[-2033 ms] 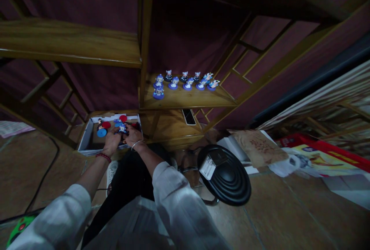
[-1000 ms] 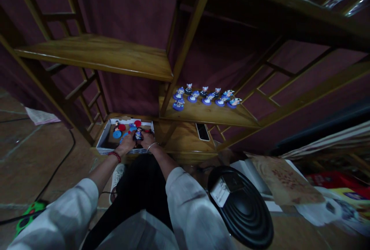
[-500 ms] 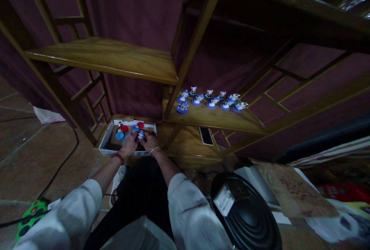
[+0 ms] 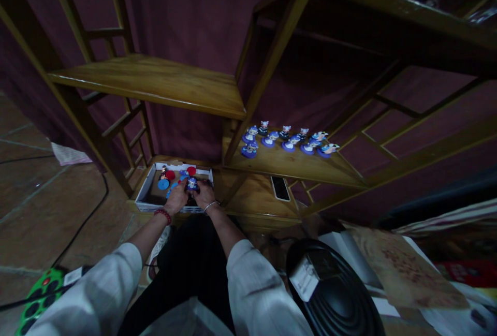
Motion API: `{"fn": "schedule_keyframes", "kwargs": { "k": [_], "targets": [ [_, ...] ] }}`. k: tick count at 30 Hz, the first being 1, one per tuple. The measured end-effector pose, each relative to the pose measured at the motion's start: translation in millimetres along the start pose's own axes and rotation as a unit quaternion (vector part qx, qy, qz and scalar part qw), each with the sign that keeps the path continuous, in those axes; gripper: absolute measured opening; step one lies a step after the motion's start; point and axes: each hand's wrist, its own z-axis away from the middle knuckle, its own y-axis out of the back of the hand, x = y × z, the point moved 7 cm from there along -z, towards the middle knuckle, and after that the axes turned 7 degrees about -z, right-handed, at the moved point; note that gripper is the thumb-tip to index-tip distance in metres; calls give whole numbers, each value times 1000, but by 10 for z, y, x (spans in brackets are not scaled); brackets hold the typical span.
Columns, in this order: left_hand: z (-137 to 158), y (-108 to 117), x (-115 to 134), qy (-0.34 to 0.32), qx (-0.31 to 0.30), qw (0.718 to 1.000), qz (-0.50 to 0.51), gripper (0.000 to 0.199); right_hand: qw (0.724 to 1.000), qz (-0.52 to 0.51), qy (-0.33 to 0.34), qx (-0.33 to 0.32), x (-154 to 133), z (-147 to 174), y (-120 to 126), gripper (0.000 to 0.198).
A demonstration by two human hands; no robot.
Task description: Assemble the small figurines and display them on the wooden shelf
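Between my two hands, over the box, is a small figurine (image 4: pixel 192 184) with blue-purple hair. My left hand (image 4: pixel 177 196) grips it from the left, and a red bead bracelet circles that wrist. From the other side my right hand (image 4: pixel 203 194) has its fingers closed on the same figurine; a silvery bracelet is on this wrist. Beneath them, the white cardboard box (image 4: pixel 143 191) holds loose figurines and round bases, among them a blue disc (image 4: pixel 163 184) and a red disc (image 4: pixel 191 171). My hands hide the box's front right part.
Several figurines (image 4: pixel 290 143) on purple or dark bases stand on the wooden shelf (image 4: pixel 310 165) to the right. A phone (image 4: pixel 280 188) lies on the lower board. A black ribbed object (image 4: pixel 337 289) is at lower right, and a green device (image 4: pixel 41 294) at lower left.
The view has shifted slightly, so everything sits a little farther right and lower. Both hands still hold the figurine over the box.
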Motion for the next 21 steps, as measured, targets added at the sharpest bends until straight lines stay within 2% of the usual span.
{"fn": "schedule_keyframes", "kwargs": {
  "k": [13, 21],
  "targets": [
    [-18, -19, 9, -3, 11, 999, -45, 53, 1000, 11, -9, 3, 4, 10, 21, 24],
    [-1, -7, 31, 0, 8, 999, -43, 53, 1000, 14, 2, 8, -3, 1, 19, 36]
  ]
}}
